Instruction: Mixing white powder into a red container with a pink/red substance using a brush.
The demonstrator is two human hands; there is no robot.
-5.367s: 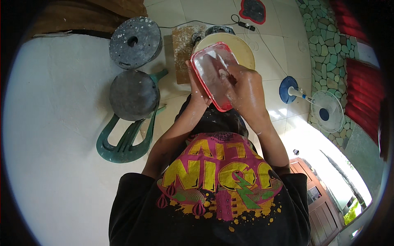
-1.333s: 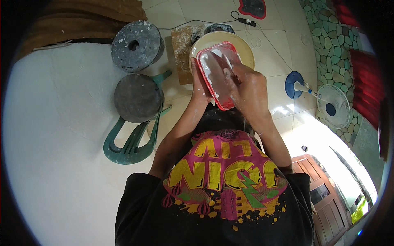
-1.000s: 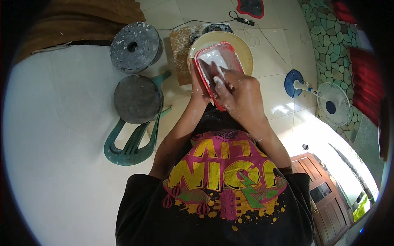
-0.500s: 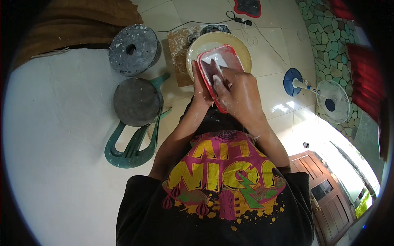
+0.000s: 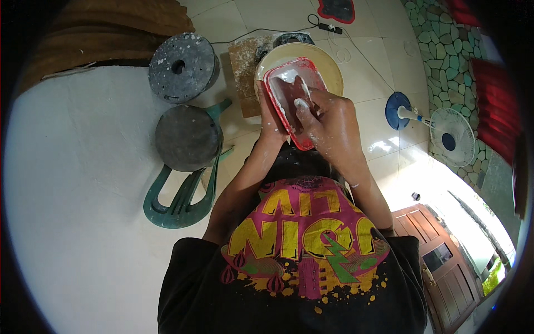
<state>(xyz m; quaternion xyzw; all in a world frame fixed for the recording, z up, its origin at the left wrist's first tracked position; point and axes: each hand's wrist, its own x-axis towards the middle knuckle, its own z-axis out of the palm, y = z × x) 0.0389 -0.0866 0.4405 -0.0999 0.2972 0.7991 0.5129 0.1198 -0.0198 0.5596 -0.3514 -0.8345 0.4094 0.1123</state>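
My left hand (image 5: 270, 119) is closed along the left side of a red-rimmed rectangular plastic tub (image 5: 317, 79), which tilts above a round cream basin (image 5: 336, 69). Inside the tub, a brownish flat scraper (image 5: 289, 96) with a notched upper edge is pinched in my right hand (image 5: 334, 118). The thumb lies on the scraper's face, while the other fingers are partly hidden behind it. Wet white paste (image 5: 289, 74) coats the far end of the tub, and white smears mark my right thumb and wrist. The basin's near part is hidden by the tub and my hands.
A speckled grey disc (image 5: 192, 69) and a plain dark disc (image 5: 188, 138) stand at left, the latter over a green plastic chair (image 5: 161, 214). A stained board (image 5: 243, 78) lies left of the basin. Rightward are a fan (image 5: 451, 138), a power strip (image 5: 330, 28) and a wooden door (image 5: 439, 264).
The scraper has shifted inside the tub, showing more of its broad face. My right hand has turned slightly with it, and the tub has moved a little up and left.
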